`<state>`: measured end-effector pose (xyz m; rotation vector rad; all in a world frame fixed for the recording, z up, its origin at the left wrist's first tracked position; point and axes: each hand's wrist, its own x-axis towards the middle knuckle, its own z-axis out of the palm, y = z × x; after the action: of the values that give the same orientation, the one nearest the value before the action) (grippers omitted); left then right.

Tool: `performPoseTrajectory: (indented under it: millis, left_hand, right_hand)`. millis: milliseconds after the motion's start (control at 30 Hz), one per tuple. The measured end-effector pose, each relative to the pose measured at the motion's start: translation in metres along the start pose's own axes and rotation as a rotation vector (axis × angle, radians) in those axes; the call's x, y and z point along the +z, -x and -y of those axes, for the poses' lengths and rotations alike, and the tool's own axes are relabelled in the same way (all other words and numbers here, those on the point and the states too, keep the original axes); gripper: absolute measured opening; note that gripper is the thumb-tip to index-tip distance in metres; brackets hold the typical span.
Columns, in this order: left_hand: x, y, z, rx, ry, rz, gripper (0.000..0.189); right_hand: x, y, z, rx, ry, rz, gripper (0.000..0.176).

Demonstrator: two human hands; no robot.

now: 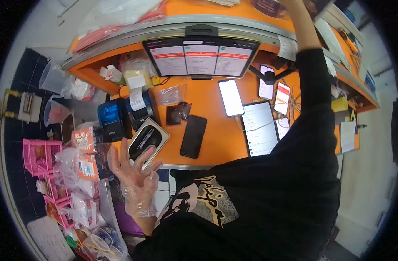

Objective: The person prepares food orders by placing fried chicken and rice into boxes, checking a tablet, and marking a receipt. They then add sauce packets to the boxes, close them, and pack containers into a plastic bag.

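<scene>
My left hand [138, 187] wears a clear plastic glove and is raised with its fingers apart, holding nothing. By its fingertips is a silver-rimmed case [163, 142] with a black oval opening. Beyond it stand a black printer [140, 111] with a white slip [137, 101] sticking out and a blue-and-black printer [111, 119]. A dark-screened phone [193, 136] lies on the orange counter [216, 145]. My right arm, in a black sleeve [314, 82], stretches up to the top edge, near a dark round container [267, 6]; the right hand itself is cut off.
A mounted tablet [202, 58] shows three columns. Several lit phones [230, 98], a flat tablet [259, 129] and cables [294, 101] occupy the counter's right. To the left are pink baskets [41, 156], plastic bags and orange-and-white packets [83, 141]. A shelf ledge [242, 26] runs along the back.
</scene>
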<state>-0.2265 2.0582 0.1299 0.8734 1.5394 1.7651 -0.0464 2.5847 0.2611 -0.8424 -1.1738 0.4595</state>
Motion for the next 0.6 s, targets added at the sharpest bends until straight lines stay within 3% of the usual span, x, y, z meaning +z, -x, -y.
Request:
performPoseTrajectory:
  millis: [100,167,267,400,500,600]
  left_hand:
    - [-0.016,0.0,0.015,-0.002,0.03,-0.022,0.095]
    - [-0.012,0.0,0.018,-0.063,0.07,-0.053,0.093]
    - [-0.015,-0.002,0.03,-0.068,0.026,0.01,0.091]
    - [-0.007,-0.005,0.028,-0.066,-0.028,0.098,0.092]
    - [-0.005,-0.008,0.035,-0.076,-0.035,0.134,0.093]
    - [0.0,-0.01,0.041,-0.072,-0.021,0.19,0.093]
  right_hand:
    - [-0.043,0.101,0.041,-0.578,0.194,-0.094,0.042]
    - [-0.078,0.199,0.024,-0.797,0.31,-0.04,0.039]
    - [-0.091,0.31,-0.019,-0.754,0.514,0.417,0.044]
    - [-0.109,0.362,-0.056,-0.711,0.879,0.558,0.044]
    - [-0.122,0.372,-0.054,-0.682,0.723,0.654,0.049]
    - [-0.106,0.345,-0.043,-0.698,0.755,0.482,0.049]
